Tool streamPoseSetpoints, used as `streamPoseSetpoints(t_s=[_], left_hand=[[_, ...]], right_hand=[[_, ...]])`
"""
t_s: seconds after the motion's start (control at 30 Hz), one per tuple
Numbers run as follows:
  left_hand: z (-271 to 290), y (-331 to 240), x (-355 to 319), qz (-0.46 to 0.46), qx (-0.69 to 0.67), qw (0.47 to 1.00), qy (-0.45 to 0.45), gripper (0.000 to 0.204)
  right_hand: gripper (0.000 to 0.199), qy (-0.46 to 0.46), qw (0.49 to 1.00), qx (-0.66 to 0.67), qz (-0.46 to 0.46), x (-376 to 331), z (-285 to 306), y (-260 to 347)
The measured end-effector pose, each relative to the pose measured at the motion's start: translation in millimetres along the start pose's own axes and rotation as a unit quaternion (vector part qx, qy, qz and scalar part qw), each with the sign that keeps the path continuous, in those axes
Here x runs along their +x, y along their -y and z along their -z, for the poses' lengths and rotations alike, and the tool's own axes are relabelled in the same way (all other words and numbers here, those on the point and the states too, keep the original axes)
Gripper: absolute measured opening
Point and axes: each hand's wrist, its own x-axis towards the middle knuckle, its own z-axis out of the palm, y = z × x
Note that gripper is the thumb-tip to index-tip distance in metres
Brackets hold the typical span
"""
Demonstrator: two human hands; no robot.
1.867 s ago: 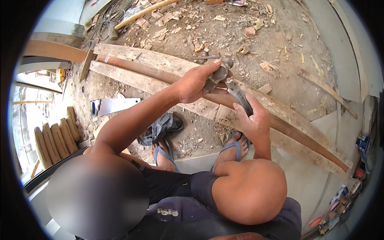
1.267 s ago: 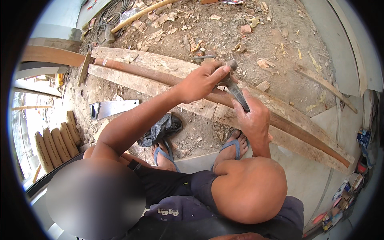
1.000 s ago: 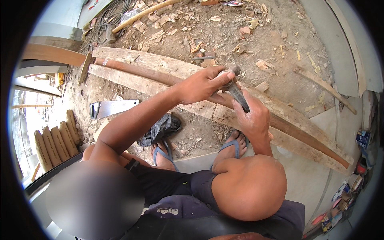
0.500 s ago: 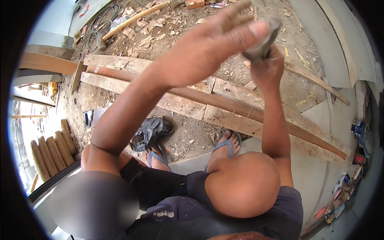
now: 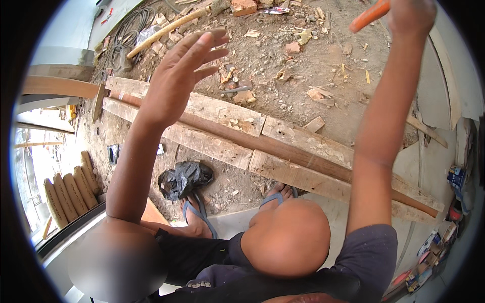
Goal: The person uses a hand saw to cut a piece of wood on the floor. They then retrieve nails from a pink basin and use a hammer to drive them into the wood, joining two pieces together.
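Note:
My left hand (image 5: pixel 177 76) is raised with its fingers stretched and spread, holding nothing, above the left part of a long timber assembly. In this assembly, a reddish-brown plank (image 5: pixel 303 154) lies between two rough, pale boards (image 5: pixel 298 171). At the upper right, my right hand (image 5: pixel 411 15) is closed round an orange handle-like thing (image 5: pixel 371 15). The picture's upper edge cuts off part of that hand, and I cannot make out what tool the handle belongs to. Both hands are apart from the timber.
A black plastic bag (image 5: pixel 184 179) lies beside my sandalled foot (image 5: pixel 198 214). Wood chips and rubble cover the dirt beyond the timber, with a long wooden handle (image 5: pixel 169 30) and coiled cable (image 5: pixel 132 33). Brown sacks (image 5: pixel 73 192) stand at the left; boxes (image 5: pixel 429 252) line the right.
My hands have moved apart: the left went left and toward me, the right went up and right. The blurred grey thing between them no longer shows; an orange handle now does.

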Motion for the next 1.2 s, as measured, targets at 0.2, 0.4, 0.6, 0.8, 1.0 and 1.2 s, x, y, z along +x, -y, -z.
streamPoseSetpoints(t_s=[0.2, 0.4, 0.6, 0.8, 1.0, 1.2], left_hand=[[6.6, 15.0, 1.4, 0.045, 0.051, 0.998, -0.009, 0.062], [20.2, 64.1, 11.8, 0.032, 0.297, 0.932, 0.207, 0.064], [25.1, 132.5, -7.9, -0.029, 0.529, 0.788, 0.315, 0.065], [22.8, 213.9, 3.1, -0.188, 0.59, 0.727, 0.296, 0.105], [-12.0, 247.7, 19.8, -0.18, 0.575, 0.713, 0.358, 0.099], [-2.7, 256.5, 14.8, -0.223, 0.544, 0.749, 0.307, 0.075]], right_hand=[[0.034, 0.025, 0.964, -0.237, -0.118, -151.6, 72.0, -253.7], [0.044, 0.07, 0.955, -0.26, -0.127, -152.2, 55.0, -253.1], [0.035, 0.161, 0.892, -0.349, -0.236, -140.6, 106.0, -134.5], [0.023, 0.1, 0.824, -0.071, -0.554, -283.7, 123.4, -4.0], [0.019, 0.003, 0.86, -0.367, -0.355, -394.5, 121.5, 35.3], [0.017, -0.076, 0.839, -0.109, -0.528, -412.1, 100.4, 43.3]])
